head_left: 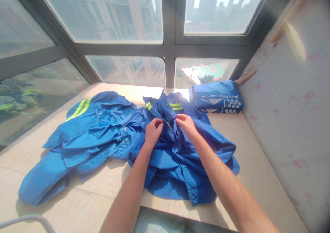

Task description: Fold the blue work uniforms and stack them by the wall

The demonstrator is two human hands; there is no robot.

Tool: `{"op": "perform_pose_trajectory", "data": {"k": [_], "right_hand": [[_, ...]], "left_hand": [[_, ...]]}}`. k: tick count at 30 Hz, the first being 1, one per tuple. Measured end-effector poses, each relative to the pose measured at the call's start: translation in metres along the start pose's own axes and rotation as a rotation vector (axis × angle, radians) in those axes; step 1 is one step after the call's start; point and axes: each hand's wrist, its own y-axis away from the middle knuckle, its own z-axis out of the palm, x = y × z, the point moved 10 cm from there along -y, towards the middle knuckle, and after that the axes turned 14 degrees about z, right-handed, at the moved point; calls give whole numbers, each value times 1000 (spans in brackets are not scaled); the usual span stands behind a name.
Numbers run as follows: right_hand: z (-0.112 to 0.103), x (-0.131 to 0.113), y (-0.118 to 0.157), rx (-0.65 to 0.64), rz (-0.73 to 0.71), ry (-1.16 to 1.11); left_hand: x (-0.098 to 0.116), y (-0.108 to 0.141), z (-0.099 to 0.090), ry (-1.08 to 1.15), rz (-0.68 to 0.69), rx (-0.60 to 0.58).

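Fingertips (178, 118) nearly together, my left hand (153, 132) and right hand (186, 126) seem to pinch the blue jacket (165, 173) by its front edges on the ledge (260, 150), probably straightening its opening, which next calls for even, light tension.

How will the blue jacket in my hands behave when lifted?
The blue jacket will probably flop: its cloth lies in soft creases. With left hand and right hand pinching its upper front, the lower edge would likely trail. Spread out, it seems unlikely to roll.
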Motion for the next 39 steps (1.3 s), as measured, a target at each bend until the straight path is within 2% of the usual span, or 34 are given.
{"op": "perform_pose_trajectory", "data": {"k": [4, 7, 12, 19, 22, 28, 32, 36, 39], "right_hand": [[11, -6, 9, -95, 51, -160], [11, -17, 12, -90, 19, -190], [-1, -37, 17, -14, -69, -150], [-2, -52, 32, -162, -93, -169], [-8, -54, 44, -183, -103, -164], [-10, -50, 73, -152, -162, -82], [-7, -36, 92, -20, -228, 119], [-10, -20, 103, 111, -249, 253], [-8, -7, 105, 112, -214, 267]], "left_hand": [[13, 0, -16, 274, 34, 160], [22, 1, -21, 299, 38, 198], [40, 1, -25, 290, 84, 217], [75, 2, -29, 192, 182, 161], [84, 6, -30, 143, 190, 138], [103, 23, -4, -112, 243, -43], [95, 34, 9, -147, 165, -75], [72, 50, 11, 151, 19, -6], [57, 65, 7, 317, -53, 48]]}}
